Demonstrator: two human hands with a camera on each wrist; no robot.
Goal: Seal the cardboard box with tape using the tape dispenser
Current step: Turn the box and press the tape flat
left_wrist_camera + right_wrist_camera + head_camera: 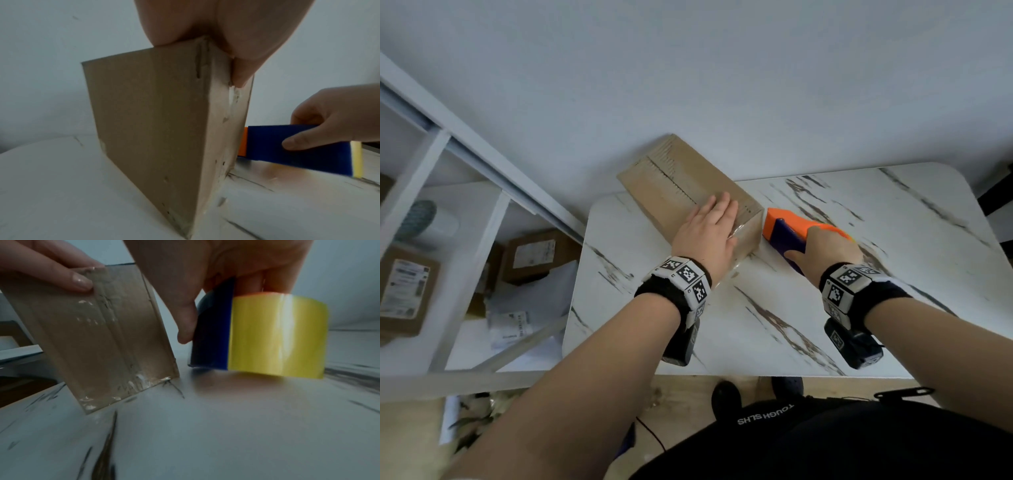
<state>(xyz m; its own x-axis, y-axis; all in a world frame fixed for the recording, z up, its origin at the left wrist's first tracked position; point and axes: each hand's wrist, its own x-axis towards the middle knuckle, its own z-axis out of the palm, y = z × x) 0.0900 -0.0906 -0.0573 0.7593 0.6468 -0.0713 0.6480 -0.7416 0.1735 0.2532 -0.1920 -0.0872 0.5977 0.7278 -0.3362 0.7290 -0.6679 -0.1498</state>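
Note:
A brown cardboard box (671,181) lies slantwise at the table's far left edge, its flaps closed. Clear tape shines on its near end face (98,340). My left hand (709,229) presses flat on the top near that end, with the thumb (240,78) down over the end face. My right hand (822,250) grips the orange and blue tape dispenser (787,229) just right of the box's near end, low over the table. The yellowish tape roll (277,337) sits in it. I cannot tell whether any tape runs from the roll to the box.
The white marble-patterned table (774,325) stretches to the right and towards me. A white shelf unit (438,161) on the left holds labelled parcels (407,287) and mail bags (517,322). A plain wall stands close behind the box.

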